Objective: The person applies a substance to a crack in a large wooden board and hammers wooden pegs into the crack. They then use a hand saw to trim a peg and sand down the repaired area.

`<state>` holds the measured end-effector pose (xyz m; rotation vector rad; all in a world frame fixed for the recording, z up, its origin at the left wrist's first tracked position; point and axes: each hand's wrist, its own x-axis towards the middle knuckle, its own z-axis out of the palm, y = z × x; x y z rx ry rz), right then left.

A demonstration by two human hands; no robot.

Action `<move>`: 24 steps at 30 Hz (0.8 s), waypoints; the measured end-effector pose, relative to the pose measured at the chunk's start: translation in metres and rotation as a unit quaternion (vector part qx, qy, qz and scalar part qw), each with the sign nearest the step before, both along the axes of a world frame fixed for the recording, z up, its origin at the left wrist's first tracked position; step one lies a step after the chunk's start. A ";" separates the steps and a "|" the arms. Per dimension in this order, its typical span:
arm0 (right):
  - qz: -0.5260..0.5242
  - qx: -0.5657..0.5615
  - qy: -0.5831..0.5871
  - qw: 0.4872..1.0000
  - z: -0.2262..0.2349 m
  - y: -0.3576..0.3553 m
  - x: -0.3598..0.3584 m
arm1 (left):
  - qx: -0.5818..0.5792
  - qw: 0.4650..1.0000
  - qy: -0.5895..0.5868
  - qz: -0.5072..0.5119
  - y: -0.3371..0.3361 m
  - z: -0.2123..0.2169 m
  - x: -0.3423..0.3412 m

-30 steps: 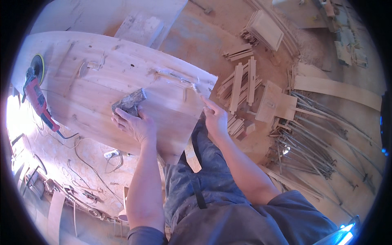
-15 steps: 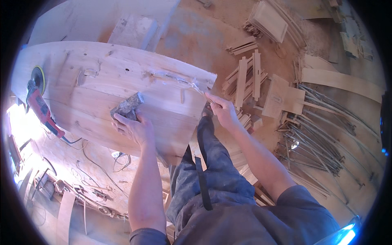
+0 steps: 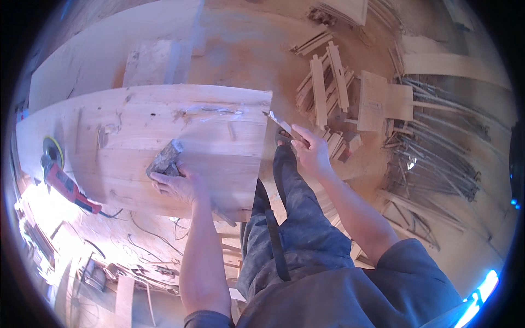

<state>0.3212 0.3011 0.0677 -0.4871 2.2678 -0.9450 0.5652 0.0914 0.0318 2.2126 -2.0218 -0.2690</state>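
A wide wooden panel (image 3: 117, 169) with a curved far edge lies in front of me. My left hand (image 3: 178, 185) is closed around the near end of a dark, crusted, block-like piece (image 3: 165, 158) above the panel; its exact kind does not show. In my right hand (image 3: 313, 153), closed fingers grip a thin, flat stick-like tool (image 3: 283, 126), with whitish matter at its tip. That tip is just off the panel's right end. A pale, shiny smear (image 3: 213, 111) runs along a crack near the panel's far right corner.
A red and black power sander (image 3: 64, 183) with a round pad rests on the panel's left end, its cord trailing down. Wooden strips (image 3: 328, 82) lie piled on the floor ahead. Metal rods (image 3: 437, 136) are stacked at the right. Tools and cords litter the lower left.
My right hand has drawn the stick-like tool away from the panel's corner, toward the right. My left hand keeps its hold on the dark block. The whole view has shifted slightly.
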 end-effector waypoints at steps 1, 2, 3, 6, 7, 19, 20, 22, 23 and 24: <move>-0.015 -0.015 0.000 1.000 -0.011 0.009 -0.002 | -0.007 1.000 0.003 -0.002 0.000 -0.002 0.002; -0.011 -0.032 0.031 0.999 -0.017 0.011 -0.004 | -0.011 1.000 0.005 -0.006 0.000 -0.004 0.002; -0.006 -0.049 0.063 0.997 -0.022 0.014 -0.006 | -0.015 1.000 0.007 -0.009 0.000 -0.005 0.001; -0.007 -0.082 0.100 0.992 -0.032 0.014 -0.009 | -0.022 1.000 0.014 -0.015 -0.001 -0.011 0.003; -0.009 -0.091 0.103 0.990 -0.033 0.013 -0.009 | -0.023 0.999 0.017 -0.016 -0.001 -0.013 0.004; 0.028 -0.164 0.205 0.965 -0.048 0.013 -0.008 | 0.029 0.999 0.034 0.009 -0.001 0.004 -0.007; 0.028 -0.160 0.215 0.963 -0.048 0.013 -0.005 | 0.027 0.999 0.036 0.009 -0.001 0.004 -0.007; 0.029 -0.154 0.235 0.959 -0.048 0.012 -0.001 | 0.025 0.999 0.039 0.010 -0.002 0.001 -0.006; 0.051 -0.150 0.247 0.956 -0.049 0.012 -0.004 | 0.023 0.999 0.041 0.008 -0.002 0.001 -0.006; 0.073 -0.146 0.259 0.952 -0.050 0.013 -0.012 | 0.020 0.999 0.043 0.006 -0.001 0.002 -0.006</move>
